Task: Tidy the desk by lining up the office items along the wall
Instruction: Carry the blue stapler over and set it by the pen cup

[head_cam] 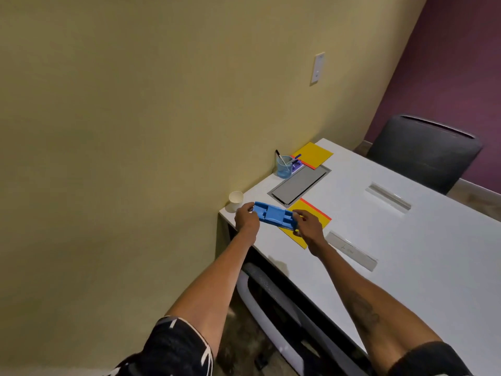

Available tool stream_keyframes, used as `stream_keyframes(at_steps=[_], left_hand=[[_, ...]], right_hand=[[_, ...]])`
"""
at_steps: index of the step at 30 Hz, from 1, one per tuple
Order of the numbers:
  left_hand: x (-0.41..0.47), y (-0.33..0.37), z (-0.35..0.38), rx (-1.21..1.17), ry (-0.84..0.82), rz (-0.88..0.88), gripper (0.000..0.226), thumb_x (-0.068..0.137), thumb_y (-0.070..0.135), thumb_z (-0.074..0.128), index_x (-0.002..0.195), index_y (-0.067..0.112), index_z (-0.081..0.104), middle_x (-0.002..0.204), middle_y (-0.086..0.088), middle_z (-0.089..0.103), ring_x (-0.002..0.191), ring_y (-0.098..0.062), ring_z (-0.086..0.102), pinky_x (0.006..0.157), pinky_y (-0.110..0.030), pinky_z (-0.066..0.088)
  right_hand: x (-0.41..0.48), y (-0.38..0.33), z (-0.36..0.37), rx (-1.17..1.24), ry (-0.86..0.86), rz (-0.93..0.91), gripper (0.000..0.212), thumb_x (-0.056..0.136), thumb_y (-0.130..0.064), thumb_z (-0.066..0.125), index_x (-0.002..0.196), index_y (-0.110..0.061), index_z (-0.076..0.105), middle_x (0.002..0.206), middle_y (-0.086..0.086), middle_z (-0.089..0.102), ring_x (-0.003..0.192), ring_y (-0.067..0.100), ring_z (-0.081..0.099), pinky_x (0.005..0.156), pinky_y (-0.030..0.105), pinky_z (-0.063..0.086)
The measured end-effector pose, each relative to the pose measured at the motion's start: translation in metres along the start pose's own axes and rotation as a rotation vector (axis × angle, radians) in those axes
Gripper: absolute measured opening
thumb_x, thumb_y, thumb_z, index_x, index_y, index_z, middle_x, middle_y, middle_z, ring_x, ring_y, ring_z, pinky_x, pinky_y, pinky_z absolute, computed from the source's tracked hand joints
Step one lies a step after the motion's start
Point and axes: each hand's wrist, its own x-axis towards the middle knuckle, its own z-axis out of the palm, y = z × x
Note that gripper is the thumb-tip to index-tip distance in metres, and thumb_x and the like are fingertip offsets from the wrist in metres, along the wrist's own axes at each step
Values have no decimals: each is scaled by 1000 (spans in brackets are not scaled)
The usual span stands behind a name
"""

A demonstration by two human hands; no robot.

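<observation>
White desk against a yellow wall: both hands, left hand and right hand, are gripping the ends of a blue plastic organiser tray, holding it over a yellow folder near a paper cup.

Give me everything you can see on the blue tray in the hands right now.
The blue tray is a long, narrow organiser of what looks like moulded plastic, with several shallow compartments that appear empty. It is held roughly level, one end in the left hand and the other in the right hand, each closing its grip on an end. It sits over the near corner of the white desk, partly above a yellow folder, with a white paper cup just beyond its left end. Whether it touches the desk is unclear.
</observation>
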Motion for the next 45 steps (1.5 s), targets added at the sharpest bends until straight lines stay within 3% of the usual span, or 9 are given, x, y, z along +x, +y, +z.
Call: stream_keyframes(at_steps=[10,14,18,25,31,36,38,41,45], left_hand=[[16,35,39,-54,120,-15,34,99,8,42,123,17,65,128,-10,62,113,-31,60,97,-43,53],[18,40,60,-41,104,-5,34,100,9,43,126,14,64,131,-7,61,117,-29,58,100,-40,51],[31,41,75,-21,55,13,34,99,8,44,126,14,63,132,-6,61,118,-27,58,94,-32,49],[82,45,96,51,-72,56,28,98,10,45,116,14,66,122,-9,65,108,-27,61,83,-33,50],[151,60,109,131,-178,61,26,96,11,47,112,17,68,113,-5,65,105,-26,61,87,-35,51],[217,61,111,171,-276,-37,39,94,20,50,131,13,58,129,-6,62,113,-30,62,100,-46,51],[237,55,110,222,-298,-54,34,90,23,51,120,15,64,123,-8,64,108,-33,63,97,-44,53],[264,49,105,290,-353,-23,14,84,24,52,71,24,58,85,-5,56,78,-22,51,73,-33,44],[286,51,102,349,-415,-21,16,86,23,53,70,21,56,73,-5,51,71,-19,46,66,-34,41]], right_hand=[[44,0,-31,138,-250,69,26,90,-32,65,97,-7,70,99,17,70,75,21,65,76,37,61],[51,4,-46,152,-339,75,29,91,-31,66,104,-5,68,102,17,69,79,19,64,69,28,57],[57,6,-53,128,-394,119,26,90,-29,66,110,-14,69,106,10,70,89,17,65,75,29,58],[88,3,-35,79,-329,157,31,91,-32,64,120,-21,65,109,6,68,90,20,64,83,38,59],[137,1,3,112,-242,191,39,91,-27,65,129,-20,61,115,7,69,99,17,65,78,31,54],[183,-2,45,168,-167,256,42,93,-21,62,135,-16,55,118,10,66,104,22,63,82,32,52],[198,0,60,183,-131,285,44,94,-21,62,137,-17,53,120,11,66,106,24,63,82,33,52],[224,4,86,187,-59,320,46,94,-22,61,139,-18,51,119,12,67,105,24,64,73,28,54],[250,7,116,186,63,350,45,95,-26,60,138,-15,52,117,14,67,104,26,65,73,27,55]])
